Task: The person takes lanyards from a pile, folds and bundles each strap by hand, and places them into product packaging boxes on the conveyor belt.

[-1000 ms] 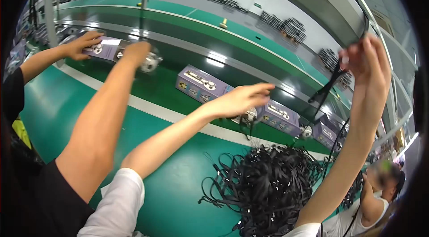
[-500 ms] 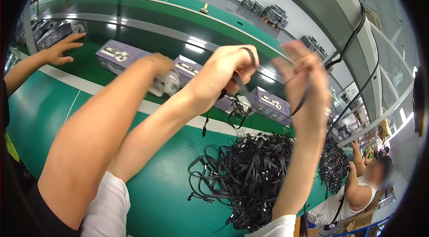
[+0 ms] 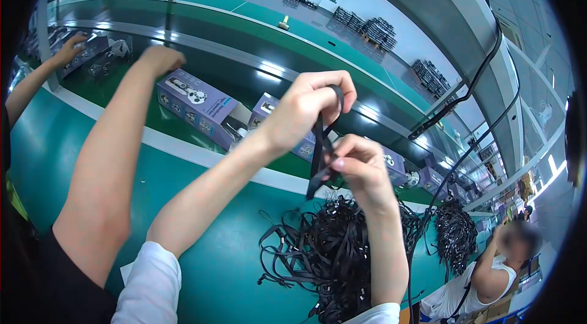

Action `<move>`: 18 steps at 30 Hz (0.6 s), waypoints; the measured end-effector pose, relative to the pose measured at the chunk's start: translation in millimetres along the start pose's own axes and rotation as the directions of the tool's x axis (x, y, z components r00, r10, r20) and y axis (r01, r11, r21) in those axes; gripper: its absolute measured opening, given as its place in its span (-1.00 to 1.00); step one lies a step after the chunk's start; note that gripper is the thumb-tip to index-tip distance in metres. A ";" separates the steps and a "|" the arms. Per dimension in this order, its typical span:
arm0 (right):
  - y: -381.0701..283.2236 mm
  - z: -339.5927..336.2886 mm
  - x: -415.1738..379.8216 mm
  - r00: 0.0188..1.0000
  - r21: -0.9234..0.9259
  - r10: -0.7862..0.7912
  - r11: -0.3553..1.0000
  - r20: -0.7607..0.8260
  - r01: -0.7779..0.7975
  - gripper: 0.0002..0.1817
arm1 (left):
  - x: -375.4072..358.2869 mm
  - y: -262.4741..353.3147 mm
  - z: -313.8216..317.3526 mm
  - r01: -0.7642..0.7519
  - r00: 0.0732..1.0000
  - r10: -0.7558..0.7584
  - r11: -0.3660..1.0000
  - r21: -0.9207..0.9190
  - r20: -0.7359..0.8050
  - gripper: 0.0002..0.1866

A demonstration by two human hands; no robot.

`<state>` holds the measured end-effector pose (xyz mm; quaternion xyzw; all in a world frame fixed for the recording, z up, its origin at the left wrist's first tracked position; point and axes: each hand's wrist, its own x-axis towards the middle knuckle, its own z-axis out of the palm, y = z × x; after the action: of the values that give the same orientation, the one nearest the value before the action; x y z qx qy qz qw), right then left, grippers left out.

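Note:
A black lanyard (image 3: 318, 143) is stretched between my two hands above the table's edge. Its upper part loops through the bent fingers of my left hand (image 3: 306, 107), which are closed on it. Lower and to the right, my right hand (image 3: 365, 168) pinches the strap between thumb and fingertips, and a loose end hangs below. Under my right forearm lies a tangled pile of black lanyards (image 3: 333, 244) on the green table (image 3: 214, 263). Behind my hands, a purple printed box (image 3: 199, 104) stands in a row with others on the dark green belt (image 3: 140, 88).
At the left, a co-worker's arm (image 3: 113, 165) reaches over the belt near clear plastic packs (image 3: 110, 61). Another lanyard heap (image 3: 454, 232) lies to the right, near a person in a white top (image 3: 477, 284). A black cable (image 3: 455, 171) hangs at the right.
My right hand has come down and left to pinch the lanyard near my left hand. The co-worker's hands have moved away leftward. The boxes have shifted right.

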<state>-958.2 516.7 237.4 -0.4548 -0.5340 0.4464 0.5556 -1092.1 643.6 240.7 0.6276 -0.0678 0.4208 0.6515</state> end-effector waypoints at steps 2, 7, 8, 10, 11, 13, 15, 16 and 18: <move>-12.9 -10.8 -0.2 0.999 -0.029 -0.036 0.999 -0.023 0.035 -0.95 | 6.4 4.3 -23.9 0.053 0.981 -0.087 0.980 0.191 0.172 -0.58; -37.5 -14.7 5.7 0.998 -0.297 0.008 0.954 -0.059 -0.025 -0.95 | 4.9 3.9 -46.4 0.117 0.961 -0.044 0.960 -0.255 0.274 0.16; -39.4 -10.4 8.9 0.999 -0.326 0.007 0.945 -0.051 -0.023 -0.95 | 3.4 2.7 -37.5 0.142 0.958 -0.067 0.956 -0.257 0.279 0.19; -42.1 -5.9 15.0 0.998 -0.339 -0.031 0.941 -0.058 0.010 -0.94 | 1.0 -8.5 -12.1 0.127 0.939 -0.084 0.986 -0.108 0.334 0.06; -47.0 -3.3 17.8 0.992 -0.361 -0.094 0.931 -0.080 0.059 -0.94 | -0.6 -18.2 3.8 0.054 0.958 -0.031 0.996 -0.073 0.286 -0.12; -55.0 -2.0 23.0 0.966 -0.407 -0.223 0.900 -0.131 0.153 -0.94 | 0.7 -27.1 14.0 0.162 0.955 -0.142 0.985 -0.056 0.260 -0.49; -58.9 -5.5 23.9 0.915 -0.425 -0.355 0.871 -0.194 0.247 -0.94 | 2.2 -27.0 17.1 0.398 0.906 -0.386 0.917 -0.039 0.175 -0.85; -60.6 -5.0 22.4 0.889 -0.406 -0.409 0.862 -0.207 0.303 -0.94 | 3.1 -35.4 15.2 0.380 0.924 -0.368 0.917 -0.124 0.107 -0.83; -51.9 -11.0 22.3 0.880 -0.418 -0.404 0.864 -0.248 0.279 -0.94 | 4.4 -45.4 2.5 0.343 0.936 -0.347 0.871 -0.352 0.053 -0.78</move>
<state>-946.0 528.5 292.4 -0.5157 -0.5814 0.1486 0.6115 -1059.5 649.9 209.4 0.4990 -0.0259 0.2822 0.8189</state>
